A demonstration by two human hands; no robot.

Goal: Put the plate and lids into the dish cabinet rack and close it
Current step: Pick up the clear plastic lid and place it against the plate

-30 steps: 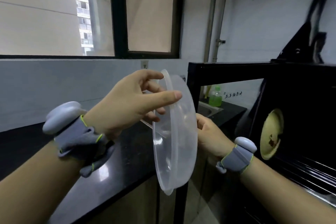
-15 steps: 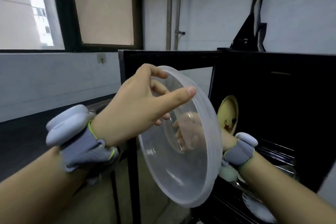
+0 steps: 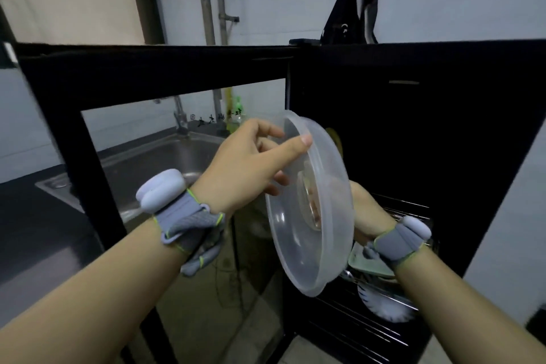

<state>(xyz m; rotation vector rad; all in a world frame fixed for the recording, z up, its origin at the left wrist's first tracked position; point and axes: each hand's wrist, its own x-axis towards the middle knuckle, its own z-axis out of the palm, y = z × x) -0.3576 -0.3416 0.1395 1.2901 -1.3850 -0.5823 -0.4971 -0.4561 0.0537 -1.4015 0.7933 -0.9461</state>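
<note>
A clear round plastic lid (image 3: 298,233) is held upright on edge in front of the open black dish cabinet (image 3: 413,115). My left hand (image 3: 248,162) pinches its upper rim with thumb and fingers. My right hand (image 3: 366,210) grips it from behind, partly seen through the plastic. A yellow plate (image 3: 335,139) stands on edge deep inside the cabinet, mostly hidden by the lid. The wire rack (image 3: 369,322) lies below, with a pale green dish (image 3: 366,263) and a white patterned dish (image 3: 384,304) on it.
The cabinet's glass door (image 3: 88,133) stands open to the left, its black frame close to my left forearm. Behind it are a steel sink (image 3: 153,162), a tap and a green bottle (image 3: 236,109). A dark bag (image 3: 351,9) sits on the cabinet top.
The view has swung right and down, toward the cabinet. The lid, held in both hands, has moved closer to the cabinet opening and now covers most of the yellow plate.
</note>
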